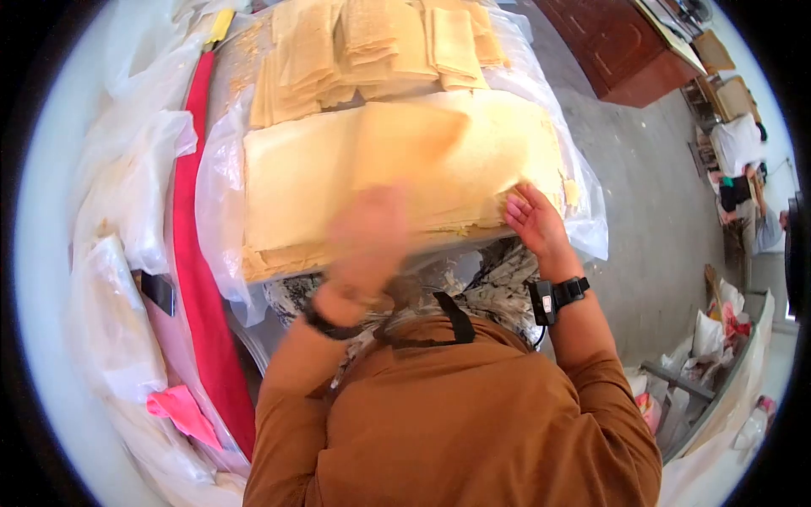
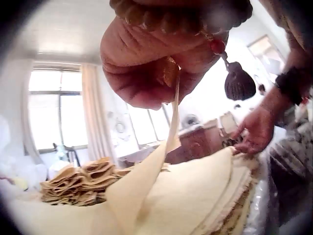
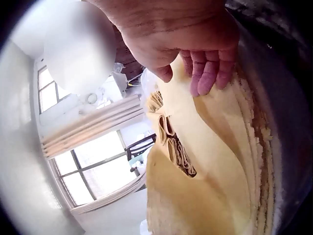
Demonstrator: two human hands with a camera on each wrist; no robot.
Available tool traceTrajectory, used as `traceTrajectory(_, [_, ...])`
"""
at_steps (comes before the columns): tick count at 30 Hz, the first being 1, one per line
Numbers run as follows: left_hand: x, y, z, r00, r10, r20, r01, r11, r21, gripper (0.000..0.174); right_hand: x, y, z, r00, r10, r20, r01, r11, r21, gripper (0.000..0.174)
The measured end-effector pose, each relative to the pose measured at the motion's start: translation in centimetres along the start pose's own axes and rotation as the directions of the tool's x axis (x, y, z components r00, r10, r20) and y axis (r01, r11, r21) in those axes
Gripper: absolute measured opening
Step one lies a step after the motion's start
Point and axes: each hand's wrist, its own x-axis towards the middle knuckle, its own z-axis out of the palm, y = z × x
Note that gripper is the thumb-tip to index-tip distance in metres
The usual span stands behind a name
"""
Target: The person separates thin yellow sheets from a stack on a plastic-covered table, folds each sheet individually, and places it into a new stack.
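A thick stack of pale yellow thin sheets (image 1: 296,182) lies on plastic film in front of me. My left hand (image 1: 367,241), blurred in the head view, pinches the top sheet (image 2: 146,186) by its edge and lifts it off the stack; the left wrist view shows the sheet hanging taut from the fingers (image 2: 168,73). My right hand (image 1: 532,218) is at the stack's near right corner. In the right wrist view its thumb and fingers (image 3: 208,73) pinch a sheet's edge (image 3: 195,147) there.
Behind the stack lie piles of folded sheets (image 1: 380,42). Clear plastic film (image 1: 221,186), a red cloth strip (image 1: 198,279) and white bags (image 1: 127,194) line the left side. A brown wooden cabinet (image 1: 621,46) and another person (image 1: 739,198) are off to the right.
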Motion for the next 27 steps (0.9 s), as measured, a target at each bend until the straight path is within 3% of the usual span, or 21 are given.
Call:
traceTrajectory(1, [-0.1, -2.5, -0.9, 0.995, -0.04, -0.086, 0.028, 0.99, -0.138, 0.029, 0.3, 0.0, -0.3, 0.999, -0.039, 0.019, 0.039, 0.999, 0.0, 0.039])
traceTrajectory(4, [-2.2, -11.3, -1.9, 0.861, -0.48, -0.169, 0.352, 0.801, -0.485, 0.028, 0.2, -0.6, 0.3, 0.992, -0.116, -0.044, 0.112, 0.99, -0.081, 0.045])
traceTrajectory(6, [-2.9, -13.8, -3.9, 0.727, -0.681, 0.085, 0.474, 0.408, -0.78, 0.034, 0.2, -0.7, 1.1, 0.985, -0.136, -0.103, 0.136, 0.991, -0.015, 0.052])
traceTrajectory(9, [-5.5, -17.9, -2.8, 0.536, -0.766, 0.354, 0.684, 0.149, -0.714, 0.043, 0.8, -1.4, 1.2, 0.98, -0.121, -0.16, 0.145, 0.979, 0.144, 0.053])
traceTrajectory(12, [-8.2, -19.9, 1.1, 0.504, -0.787, 0.357, 0.74, 0.181, -0.648, 0.051, 3.3, -1.6, -0.1, 0.98, -0.091, -0.177, 0.122, 0.977, 0.176, 0.044])
traceTrajectory(13, [-11.0, -24.2, 5.1, 0.588, -0.76, 0.277, 0.642, 0.23, -0.731, 0.053, 4.2, -1.6, -0.5, 0.977, -0.117, -0.177, 0.144, 0.978, 0.148, 0.039])
traceTrajectory(16, [-9.2, -20.1, 3.7, 0.474, -0.805, 0.358, 0.698, 0.095, -0.71, 0.044, 3.6, -3.2, 0.9, 0.962, -0.165, -0.218, 0.188, 0.978, 0.091, 0.029])
traceTrajectory(20, [-8.3, -21.8, 3.9, 0.519, -0.781, 0.347, 0.743, 0.212, -0.634, 0.053, 5.3, -5.1, 0.9, 0.943, -0.158, -0.292, 0.174, 0.984, 0.03, 0.027])
traceTrajectory(22, [-6.8, -21.0, 2.1, 0.506, -0.801, 0.321, 0.788, 0.278, -0.55, 0.052, 4.2, -7.2, 2.5, 0.931, -0.315, -0.184, 0.306, 0.949, -0.075, 0.026])
traceTrajectory(25, [-6.9, -20.8, 1.0, 0.428, -0.801, 0.418, 0.857, 0.213, -0.47, 0.049, -1.3, -9.0, 8.2, 0.819, -0.559, -0.13, 0.562, 0.827, -0.018, 0.03])
traceTrajectory(27, [-11.2, -26.1, 5.5, 0.52, -0.774, 0.362, 0.763, 0.231, -0.604, 0.049, -2.9, -8.6, 8.4, 0.797, -0.58, -0.166, 0.583, 0.812, -0.034, 0.034])
